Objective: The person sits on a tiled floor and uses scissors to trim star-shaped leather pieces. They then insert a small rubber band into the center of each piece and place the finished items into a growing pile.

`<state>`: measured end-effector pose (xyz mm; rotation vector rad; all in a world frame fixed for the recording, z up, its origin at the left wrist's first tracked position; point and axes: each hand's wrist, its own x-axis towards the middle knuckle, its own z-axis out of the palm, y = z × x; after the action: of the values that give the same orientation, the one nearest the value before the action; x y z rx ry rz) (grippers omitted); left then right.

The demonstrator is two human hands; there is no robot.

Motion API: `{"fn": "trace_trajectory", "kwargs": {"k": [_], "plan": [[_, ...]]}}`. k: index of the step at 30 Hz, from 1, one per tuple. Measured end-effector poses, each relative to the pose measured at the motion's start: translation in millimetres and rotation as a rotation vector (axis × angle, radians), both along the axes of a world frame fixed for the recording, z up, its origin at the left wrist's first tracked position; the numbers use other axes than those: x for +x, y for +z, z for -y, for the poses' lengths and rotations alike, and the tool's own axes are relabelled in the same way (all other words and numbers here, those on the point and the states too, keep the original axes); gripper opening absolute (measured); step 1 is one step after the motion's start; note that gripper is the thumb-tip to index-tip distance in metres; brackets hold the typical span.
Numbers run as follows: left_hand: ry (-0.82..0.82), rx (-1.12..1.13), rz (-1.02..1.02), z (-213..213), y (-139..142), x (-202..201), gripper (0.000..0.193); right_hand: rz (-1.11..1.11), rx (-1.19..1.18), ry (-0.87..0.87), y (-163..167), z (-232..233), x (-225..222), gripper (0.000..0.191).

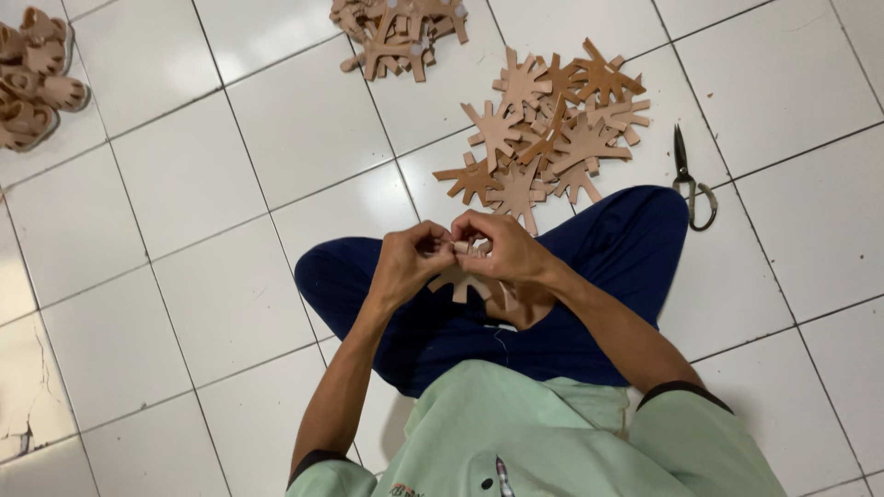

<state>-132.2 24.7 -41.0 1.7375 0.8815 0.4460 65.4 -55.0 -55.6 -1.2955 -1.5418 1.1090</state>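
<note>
I sit cross-legged on a white tiled floor in dark blue trousers. My left hand [408, 262] and my right hand [497, 250] meet over my lap, both pinching one tan leather cut-out piece [460, 282] with several strap-like arms. The fingertips of both hands close on its upper edge; its lower arms hang below my hands. What the fingers do at the pinch point is hidden.
A loose heap of flat tan leather cut-outs [548, 129] lies on the floor ahead of my knees. A second pile of cut-outs [396, 32] sits farther away. Black-handled scissors [689, 179] lie right of my knee. Several finished tan sandals [37, 78] rest at far left.
</note>
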Motion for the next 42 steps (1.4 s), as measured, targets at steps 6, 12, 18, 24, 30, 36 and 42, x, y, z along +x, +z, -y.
{"fn": "trace_trajectory", "kwargs": {"k": [6, 12, 18, 24, 30, 36, 42], "plan": [[0.062, -0.008, -0.062, 10, 6, 5, 0.015, 0.088, -0.032, 0.064, -18, -14, 3, 0.025], [0.133, -0.007, 0.038, 7, 2, 1, 0.016, -0.240, -0.076, -0.029, -21, -4, 1, 0.034], [0.046, -0.110, 0.032, 6, 9, -8, 0.023, -0.096, -0.183, -0.068, -2, -6, 3, 0.042], [-0.035, -0.023, -0.040, -2, 19, -16, 0.021, -0.117, -0.273, 0.097, 18, -8, 8, 0.045], [-0.033, -0.010, -0.051, 2, 7, -31, 0.019, -0.125, -0.132, 0.103, 2, -2, -9, 0.044], [-0.078, -0.010, -0.064, -3, 18, -16, 0.019, 0.003, -0.014, -0.013, 6, -3, -2, 0.027], [-0.038, -0.048, -0.008, 11, 12, -10, 0.020, -0.164, -0.077, 0.143, -3, -15, 8, 0.018]]}}
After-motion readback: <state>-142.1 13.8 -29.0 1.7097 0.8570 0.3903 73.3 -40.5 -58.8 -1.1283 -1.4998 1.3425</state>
